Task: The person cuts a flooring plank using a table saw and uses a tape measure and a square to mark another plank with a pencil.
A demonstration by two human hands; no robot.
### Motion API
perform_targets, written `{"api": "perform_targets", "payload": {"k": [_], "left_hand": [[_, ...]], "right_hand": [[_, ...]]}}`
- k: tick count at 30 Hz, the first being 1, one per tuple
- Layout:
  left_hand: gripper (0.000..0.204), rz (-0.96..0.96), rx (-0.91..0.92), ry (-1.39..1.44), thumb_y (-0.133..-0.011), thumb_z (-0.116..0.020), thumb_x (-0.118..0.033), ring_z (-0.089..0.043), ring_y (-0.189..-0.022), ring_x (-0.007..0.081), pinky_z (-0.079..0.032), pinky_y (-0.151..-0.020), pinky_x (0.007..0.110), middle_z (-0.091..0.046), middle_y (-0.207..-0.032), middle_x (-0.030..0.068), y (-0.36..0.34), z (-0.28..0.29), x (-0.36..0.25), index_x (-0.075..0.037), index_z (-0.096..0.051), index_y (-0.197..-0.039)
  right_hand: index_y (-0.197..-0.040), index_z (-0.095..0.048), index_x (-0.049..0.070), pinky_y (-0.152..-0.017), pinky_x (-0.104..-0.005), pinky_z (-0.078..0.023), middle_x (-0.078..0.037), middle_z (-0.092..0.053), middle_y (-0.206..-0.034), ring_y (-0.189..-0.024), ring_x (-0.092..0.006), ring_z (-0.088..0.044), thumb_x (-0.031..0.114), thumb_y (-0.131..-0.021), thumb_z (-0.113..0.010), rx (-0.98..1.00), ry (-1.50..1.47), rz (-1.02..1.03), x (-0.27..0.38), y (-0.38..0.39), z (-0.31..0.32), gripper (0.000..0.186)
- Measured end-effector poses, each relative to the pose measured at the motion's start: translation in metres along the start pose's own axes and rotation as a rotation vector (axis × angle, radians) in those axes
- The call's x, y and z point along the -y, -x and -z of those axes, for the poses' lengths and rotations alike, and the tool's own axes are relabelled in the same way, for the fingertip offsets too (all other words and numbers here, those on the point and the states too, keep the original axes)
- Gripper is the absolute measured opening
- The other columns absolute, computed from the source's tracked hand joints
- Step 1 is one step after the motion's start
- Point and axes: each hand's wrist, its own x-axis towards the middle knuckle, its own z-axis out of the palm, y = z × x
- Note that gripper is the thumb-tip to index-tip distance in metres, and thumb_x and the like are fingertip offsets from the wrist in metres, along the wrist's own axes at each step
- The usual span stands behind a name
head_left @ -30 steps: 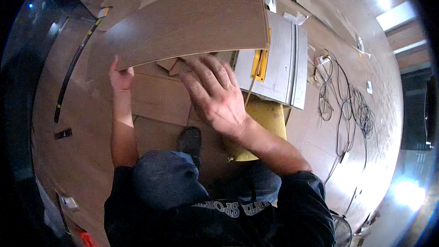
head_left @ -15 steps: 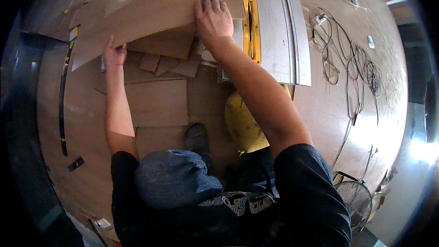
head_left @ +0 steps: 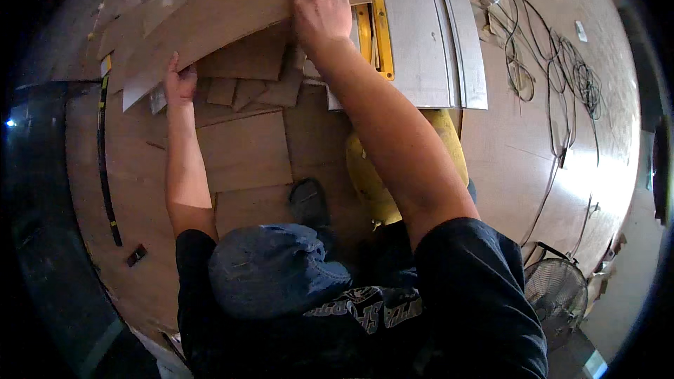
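A long thin wooden board (head_left: pixel 232 10) slants across the far left, its right end lying over a metal saw table (head_left: pixel 414 28) beside a slotted yellow insert plate (head_left: pixel 380 28). My left hand (head_left: pixel 181 84) grips the near edge toward the board's left end, thumb on top and the other fingers mostly hidden beneath. Near the right end, my right hand (head_left: pixel 321 10) rests on the upper face with its fingers stretched forward and slightly apart. Its thumb is not clearly visible. Any blade in the slot is hard to make out.
Below the board lie several wooden offcuts (head_left: pixel 246 151). A rounded yellow housing (head_left: pixel 365 175) sits under the saw table, close to my shoe (head_left: pixel 309 200). Tangled cables (head_left: pixel 579 84) cover the floor at right, with a fan (head_left: pixel 557 295) nearer me. A dark strip (head_left: pixel 105 161) lies left.
The view has shifted, so the board and table appear higher. The board's right end reaches slightly further over the yellow insert plate. Both hands keep their places on the board.
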Motion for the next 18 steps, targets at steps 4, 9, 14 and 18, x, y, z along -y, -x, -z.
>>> {"api": "perform_targets", "payload": {"k": [4,9,14,18], "left_hand": [[0.033,-0.025,-0.064,-0.027,-0.089,-0.064,-0.009,-0.057,-0.111,0.0261,-0.050,-0.095,0.039,-0.061,-0.119,0.0114,0.002,-0.011,0.009,-0.003,-0.054,-0.120],[0.027,-0.028,-0.094,-0.070,-0.090,-0.063,-0.009,-0.058,-0.110,0.0252,-0.050,-0.094,0.039,-0.062,-0.118,0.0114,0.007,-0.026,0.013,-0.002,-0.057,-0.115],[0.025,0.051,-0.044,0.015,-0.089,-0.063,-0.008,-0.060,-0.106,0.0245,-0.052,-0.092,0.038,-0.063,-0.113,0.0123,0.000,-0.023,-0.002,-0.001,-0.058,-0.113],[0.026,-0.041,0.002,-0.047,-0.089,-0.063,-0.008,-0.061,-0.102,0.0255,-0.053,-0.090,0.037,-0.064,-0.111,0.0121,0.000,-0.024,0.005,-0.002,-0.057,-0.114]], "right_hand": [[-0.104,-0.063,0.004,-0.101,-0.0376,-0.037,-0.013,-0.059,-0.112,-0.116,-0.0285,-0.050,0.018,-0.080,-0.057,0.105,-0.016,-0.030,-0.003,0.001,0.004,0.029],[-0.100,-0.068,0.004,-0.101,-0.0386,-0.036,-0.015,-0.060,-0.113,-0.115,-0.0303,-0.050,0.019,-0.080,-0.057,-0.023,0.058,-0.038,-0.007,0.007,0.012,0.027],[-0.102,-0.068,0.004,-0.100,-0.0391,-0.036,-0.015,-0.060,-0.114,-0.116,-0.0299,-0.050,0.019,-0.080,-0.056,0.097,-0.038,-0.053,-0.006,0.003,0.017,0.028],[-0.100,-0.068,0.005,-0.099,-0.0390,-0.036,-0.013,-0.059,-0.113,-0.116,-0.0291,-0.049,0.018,-0.080,-0.057,0.114,0.000,-0.042,-0.009,0.005,0.018,0.026]]}}
